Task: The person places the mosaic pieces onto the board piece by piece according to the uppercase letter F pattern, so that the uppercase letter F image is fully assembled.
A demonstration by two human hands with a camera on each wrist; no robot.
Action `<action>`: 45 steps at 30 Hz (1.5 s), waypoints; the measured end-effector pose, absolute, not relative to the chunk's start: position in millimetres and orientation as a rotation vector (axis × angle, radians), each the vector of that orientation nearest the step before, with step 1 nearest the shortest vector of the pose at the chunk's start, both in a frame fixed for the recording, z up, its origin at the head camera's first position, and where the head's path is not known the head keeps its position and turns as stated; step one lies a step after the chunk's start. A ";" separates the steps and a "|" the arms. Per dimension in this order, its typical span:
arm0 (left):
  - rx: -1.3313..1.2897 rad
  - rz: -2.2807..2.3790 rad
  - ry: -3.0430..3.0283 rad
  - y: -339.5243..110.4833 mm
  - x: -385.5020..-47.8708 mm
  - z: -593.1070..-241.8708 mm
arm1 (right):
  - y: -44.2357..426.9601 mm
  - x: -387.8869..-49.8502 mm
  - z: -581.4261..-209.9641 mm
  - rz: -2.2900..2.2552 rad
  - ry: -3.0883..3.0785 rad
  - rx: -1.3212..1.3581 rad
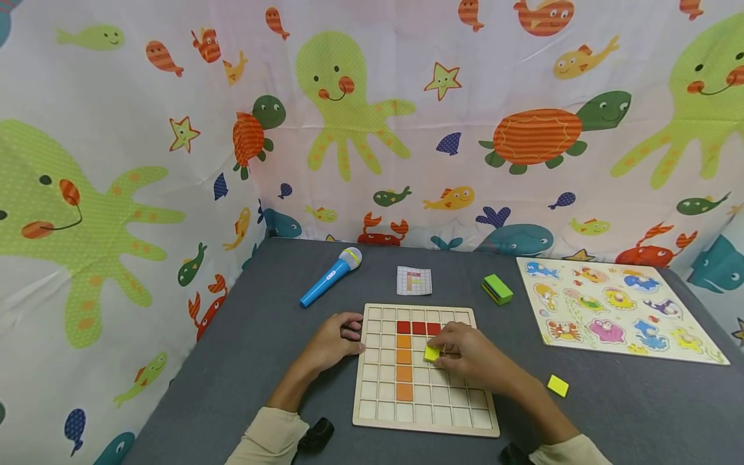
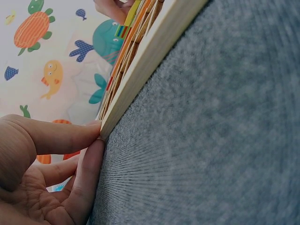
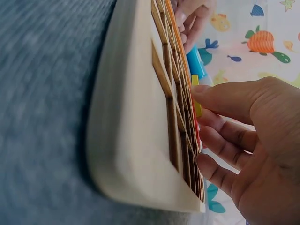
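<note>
A wooden grid board [image 1: 423,427] lies on the table, with red square tiles [image 1: 418,328] in a row and orange square tiles [image 1: 403,356] in a column below. My right hand [image 1: 472,354] pinches a yellow square tile [image 1: 431,353] between thumb and fingers over the grid, just below the row's right end. In the right wrist view that yellow tile [image 3: 196,91] shows edge-on by the thumb tip. At the board's left edge, my left hand [image 1: 332,342] grips the rim; the left wrist view shows thumb and finger [image 2: 91,161] meeting on its side.
Another yellow tile [image 1: 558,386] lies right of the board. Behind it sit a green block stack [image 1: 497,289] and an animal puzzle board [image 1: 624,307]. A small printed grid card [image 1: 414,281] and a blue toy microphone [image 1: 330,278] lie beyond the grid. A patterned cloth [image 1: 360,129] hangs behind.
</note>
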State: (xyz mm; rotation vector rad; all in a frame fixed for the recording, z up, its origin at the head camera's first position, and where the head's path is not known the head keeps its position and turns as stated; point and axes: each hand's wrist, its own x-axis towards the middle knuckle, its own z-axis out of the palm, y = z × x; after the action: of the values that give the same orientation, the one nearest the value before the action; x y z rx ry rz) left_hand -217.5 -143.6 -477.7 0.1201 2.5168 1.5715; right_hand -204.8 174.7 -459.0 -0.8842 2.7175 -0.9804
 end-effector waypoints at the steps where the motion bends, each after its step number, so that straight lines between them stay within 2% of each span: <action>1: 0.120 1.572 2.517 -143.7 -217.3 -477.6 | 173.5 -204.8 -459.2 -0.968 2.722 -0.892; 10: 0.121 1.570 2.524 -144.0 -216.5 -476.3 | 165.4 -205.1 -457.3 -0.908 2.725 -0.944; 36: 0.131 1.579 2.517 -144.6 -216.0 -475.3 | 151.1 -202.1 -450.5 -0.853 2.716 -0.814; 45: 0.124 1.577 2.517 -144.3 -215.7 -474.3 | 157.2 -203.8 -450.2 -0.904 2.687 -0.882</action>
State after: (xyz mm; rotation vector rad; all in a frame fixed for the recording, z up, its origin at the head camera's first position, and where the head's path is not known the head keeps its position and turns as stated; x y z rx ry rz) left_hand -215.7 -144.3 -474.3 0.1239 2.5171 1.5767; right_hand -203.8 157.2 -450.2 -0.8817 2.6871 -0.9039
